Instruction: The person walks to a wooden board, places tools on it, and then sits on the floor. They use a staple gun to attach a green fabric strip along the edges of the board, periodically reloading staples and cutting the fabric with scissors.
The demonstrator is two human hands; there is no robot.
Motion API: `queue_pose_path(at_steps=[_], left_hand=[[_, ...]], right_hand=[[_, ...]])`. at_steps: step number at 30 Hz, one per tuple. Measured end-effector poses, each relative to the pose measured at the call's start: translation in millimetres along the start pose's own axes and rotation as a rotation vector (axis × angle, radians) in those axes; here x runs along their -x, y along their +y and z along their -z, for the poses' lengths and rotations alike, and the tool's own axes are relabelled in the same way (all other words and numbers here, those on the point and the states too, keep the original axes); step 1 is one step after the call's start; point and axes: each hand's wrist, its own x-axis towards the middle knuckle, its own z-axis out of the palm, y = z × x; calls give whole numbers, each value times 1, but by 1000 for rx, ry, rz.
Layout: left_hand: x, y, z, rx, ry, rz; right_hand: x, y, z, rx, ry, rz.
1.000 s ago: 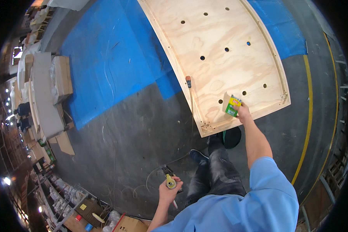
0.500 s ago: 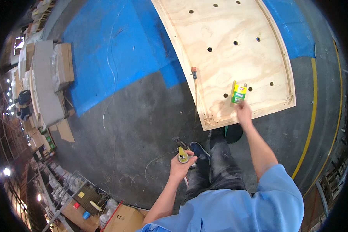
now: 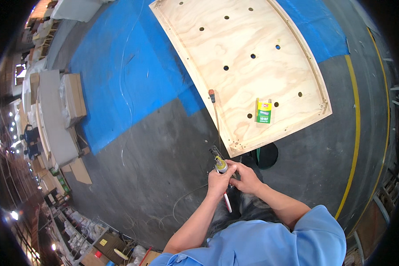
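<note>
My left hand (image 3: 218,182) is closed round a yellow and silver air staple gun (image 3: 221,166), held in front of my legs near the panel's closest corner. My right hand (image 3: 247,178) meets it there, fingers bent together against the tool's side; what they pinch is hidden. Below the hands sticks out a red and white strip-like part (image 3: 227,201). A green and yellow carton (image 3: 264,111) stands on the pale plywood panel (image 3: 252,77), beside two of its round holes.
An air hose with an orange and black coupling (image 3: 212,95) lies along the panel's left edge. Blue sheeting (image 3: 115,75) covers part of the dark floor. Wrapped boards and cardboard (image 3: 73,99) stand at far left. A round black object (image 3: 267,156) sits under the panel's near edge.
My right hand has left the carton on the panel and come down and left to the staple gun. My left hand has moved slightly right and up with the gun.
</note>
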Motion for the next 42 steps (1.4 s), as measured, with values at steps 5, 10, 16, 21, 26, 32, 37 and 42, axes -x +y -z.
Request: queue_pose_path(at_steps=[5, 10, 16, 21, 26, 32, 37, 42], left_hand=[[-8, 11, -17, -13, -46, 4], [-17, 26, -34, -160, -98, 98], [-29, 15, -47, -141, -101, -22], [-93, 9, -59, -43, -7, 143], [-211, -15, -113, -34, 120, 137], [-281, -4, -138, -322, 305, -17], [-270, 12, -121, -666, 347, -241], [-281, 62, -76, -785, 716, -297]], right_hand=[[2, -3, 18, 10, -53, -166], [5, 17, 20, 94, 90, -103], [6, 33, 38, -44, 213, -328], [40, 71, 60, -41, 529, -369], [93, 93, 97, 56, 638, -592], [187, 129, 105, 229, 632, -817], [254, 141, 69, 299, 642, -1043], [274, 147, 44, 248, 566, -1222]])
